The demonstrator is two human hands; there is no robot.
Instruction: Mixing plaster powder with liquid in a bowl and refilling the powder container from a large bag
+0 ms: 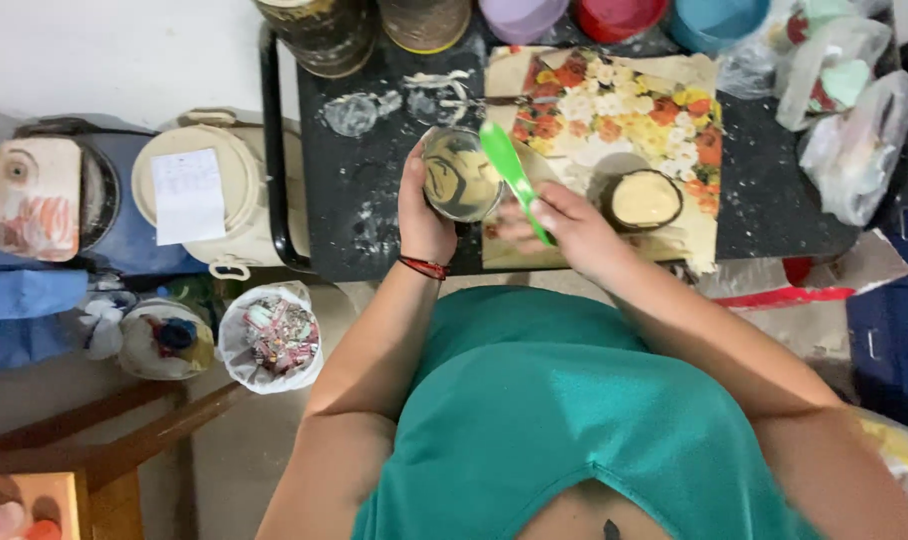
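Your left hand (424, 215) is wrapped around a small round cup (460, 175) of swirled cream and dark mixture, holding it just above the near edge of the black counter (364, 200). Your right hand (574, 228) is closed on a bright green spatula (512, 172), whose blade lies across the cup's rim. Just right of your right hand a dark bowl (644, 199) of pale cream mixture sits on a flower-printed sheet (624, 110) in orange, yellow and white. At the counter's right end lie clear plastic bags (854, 120) with pale green and red pieces inside. Left of the counter stands a cream lidded bucket (199, 195) bearing a white rectangular paper label (187, 195), and below it an open white bag (272, 335) of mixed scraps. Along the far edge stand purple, red and blue bowls (614, 15), well apart from your hands.
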